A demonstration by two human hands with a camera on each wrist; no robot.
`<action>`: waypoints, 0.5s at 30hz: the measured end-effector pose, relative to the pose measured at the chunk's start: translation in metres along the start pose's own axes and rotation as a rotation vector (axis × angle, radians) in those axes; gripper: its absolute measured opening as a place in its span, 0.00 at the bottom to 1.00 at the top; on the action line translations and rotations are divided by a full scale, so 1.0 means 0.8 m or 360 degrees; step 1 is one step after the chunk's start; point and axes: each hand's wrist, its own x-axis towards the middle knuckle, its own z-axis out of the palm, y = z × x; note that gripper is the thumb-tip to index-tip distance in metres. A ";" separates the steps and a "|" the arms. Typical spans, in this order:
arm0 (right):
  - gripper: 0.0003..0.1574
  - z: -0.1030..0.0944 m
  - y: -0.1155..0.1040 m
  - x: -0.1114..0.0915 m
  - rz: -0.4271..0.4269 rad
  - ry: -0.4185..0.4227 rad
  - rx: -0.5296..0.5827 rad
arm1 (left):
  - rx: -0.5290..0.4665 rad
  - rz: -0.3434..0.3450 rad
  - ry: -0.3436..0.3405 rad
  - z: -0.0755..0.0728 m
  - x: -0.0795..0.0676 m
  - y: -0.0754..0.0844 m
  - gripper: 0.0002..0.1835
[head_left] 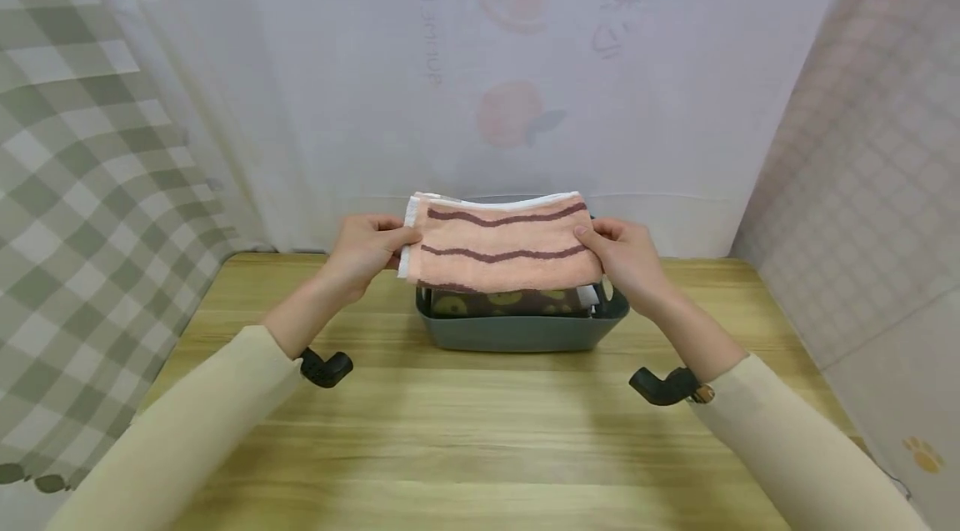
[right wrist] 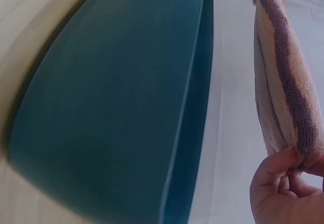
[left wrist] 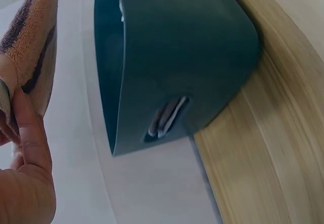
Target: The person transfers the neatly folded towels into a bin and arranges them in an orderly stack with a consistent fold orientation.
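A folded peach towel [head_left: 502, 239] with dark wavy stripes is held up by both hands above a grey-green basket [head_left: 517, 334]. My left hand [head_left: 365, 252] pinches its left end, thumb on the near face, beside a white edge. At the opposite end my right hand [head_left: 628, 257] pinches the towel the same way. Below it, a dark towel with yellowish patches [head_left: 510, 303] lies inside the basket, partly covered from view. In the left wrist view the towel [left wrist: 38, 47] hangs apart from the basket's wall [left wrist: 187, 47]. The right wrist view also shows a gap between towel [right wrist: 288, 77] and basket.
The basket stands near the back of a wooden table [head_left: 480, 431]. A white printed curtain [head_left: 360, 97] hangs behind it, with a green checked cloth [head_left: 90, 181] on the left and a pale gridded cloth [head_left: 862, 139] on the right. Each wrist carries a black camera mount [head_left: 326, 368].
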 end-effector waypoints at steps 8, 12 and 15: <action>0.30 -0.007 0.021 0.012 0.0037 0.0030 -0.0042 | 0.0026 0.0026 0.0011 0.027 0.011 -0.009 0.13; 0.28 -0.007 0.037 0.020 0.0011 0.0048 -0.0161 | 0.0160 0.0033 0.0068 0.039 0.016 -0.019 0.12; 0.27 -0.006 0.048 0.024 0.0013 0.0039 -0.0251 | 0.0259 0.0034 0.0116 0.048 0.019 -0.026 0.12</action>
